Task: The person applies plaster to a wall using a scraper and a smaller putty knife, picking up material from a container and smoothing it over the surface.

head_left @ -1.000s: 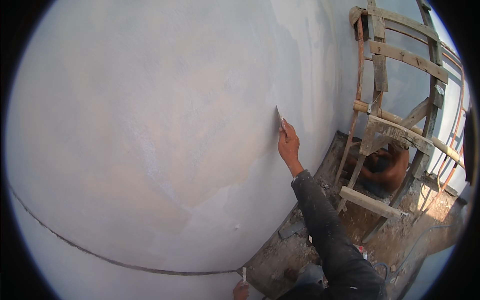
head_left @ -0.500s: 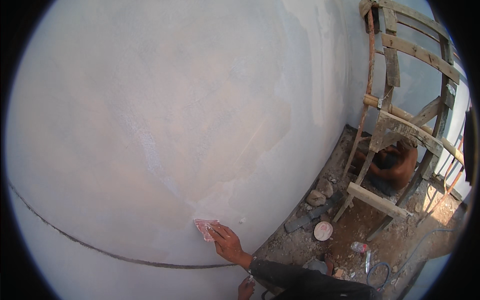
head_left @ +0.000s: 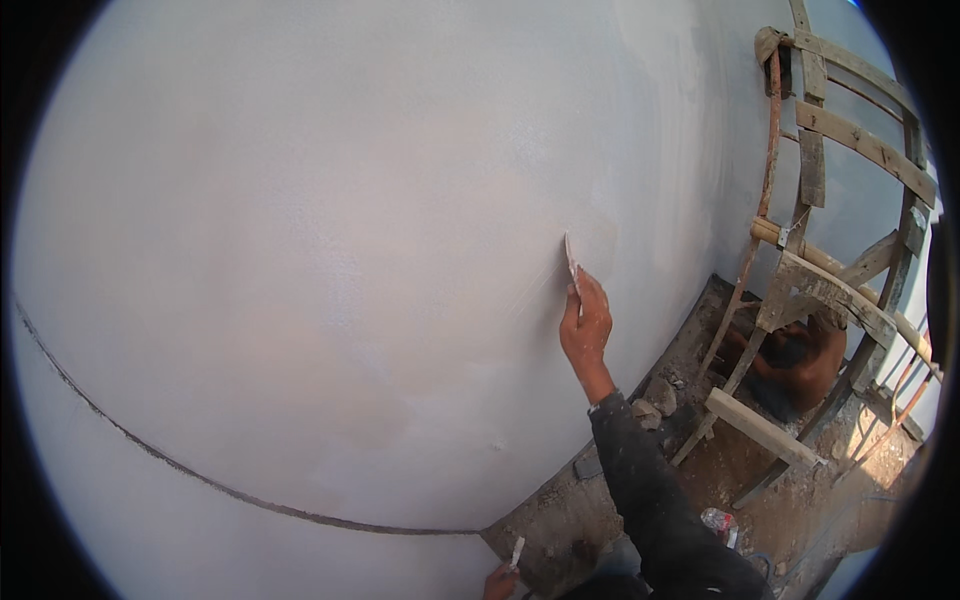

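So we've got the putty blade (head_left: 571,262) pressed flat against the wall (head_left: 300,250), roughly in the right-hand half of it and about mid-height, seen nearly edge-on so it reads as a thin pale sliver. Our right hand (head_left: 586,325) is clamped on it from below, fingers closed round the lower end, with the blade sticking up past the fingertips and its face touching the plaster. Progress-wise, we'd say most of the wall already looks skimmed: it's a smooth pale grey-white nearly everywhere, with a slightly rougher, streakier patch just to the right of the blade and some faintly warmer blotches lower down toward the bottom edge that might need another pass. Hard to call it finished from here. A thin dark line (head_left: 200,475) curves across the lower left of the wall down to its bottom edge. Our left hand (head_left: 500,582) is way down at the bottom edge of the view, well apart from the right one, closed on a small pale tool (head_left: 516,552) that pokes upward; it isn't touching the wall. Over by the wall's right edge there's a rough wooden scaffold ladder (head_left: 820,220), and under it a person crouching (head_left: 800,360) on the dirt floor (head_left: 800,500), with bits of rubble (head_left: 655,395) along the base of the wall.
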Demonstrator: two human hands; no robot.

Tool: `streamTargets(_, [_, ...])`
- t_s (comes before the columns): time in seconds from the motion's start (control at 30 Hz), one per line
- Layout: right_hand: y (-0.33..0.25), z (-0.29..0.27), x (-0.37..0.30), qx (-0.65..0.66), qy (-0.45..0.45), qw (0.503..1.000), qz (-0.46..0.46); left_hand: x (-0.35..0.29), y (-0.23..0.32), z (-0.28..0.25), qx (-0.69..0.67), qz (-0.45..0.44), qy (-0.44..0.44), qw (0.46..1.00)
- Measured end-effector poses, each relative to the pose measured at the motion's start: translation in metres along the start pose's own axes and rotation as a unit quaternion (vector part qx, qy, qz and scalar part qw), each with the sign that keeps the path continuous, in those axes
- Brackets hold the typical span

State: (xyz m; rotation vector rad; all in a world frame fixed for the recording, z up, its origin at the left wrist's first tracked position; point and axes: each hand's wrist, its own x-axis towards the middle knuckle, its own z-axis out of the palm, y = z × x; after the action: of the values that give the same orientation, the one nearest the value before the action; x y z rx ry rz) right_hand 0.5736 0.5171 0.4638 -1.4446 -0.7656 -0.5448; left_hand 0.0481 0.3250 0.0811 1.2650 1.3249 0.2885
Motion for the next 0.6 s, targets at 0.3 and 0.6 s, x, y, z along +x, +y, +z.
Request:
streamTargets(0.3, [-0.154,-0.024,-0.130,0.175,-0.185,0.963,-0.092,0.009,0.018,-0.022,0.057,0.012,0.054,0.997])
streamTargets(0.6, [-0.302,-0.001,0.150,0.065,0.013,0.916,-0.395,0.013,0.010,-0.020,0.051,-0.043,0.042,0.997])
